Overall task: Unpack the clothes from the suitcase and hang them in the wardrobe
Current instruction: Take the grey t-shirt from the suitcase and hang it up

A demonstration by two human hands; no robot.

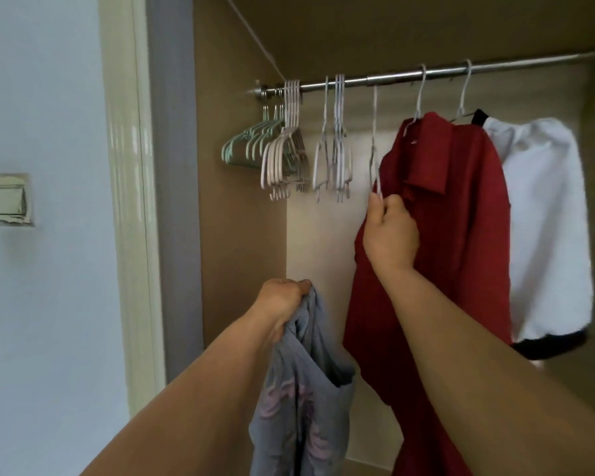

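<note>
Two-handed below wardrobe rail (pixel 426 72). Grips bunched grey top (pixel 303 389) w/ left hand (pixel 285 300), fingers curled tight round fabric, well below rail's left half, rest of top dangling. Pinches bottom of empty hanger (pixel 374 146) w/ right hand (pixel 389 231), thumb & fingertips closed on it, hanger hanging mid-rail. Sees red shirt (pixel 454 235) & white garment (pixel 547 218) already hung toward rail's right end, shirt just behind right hand. Spots spare hangers (pixel 282 156) bunched at rail's left end.
</note>
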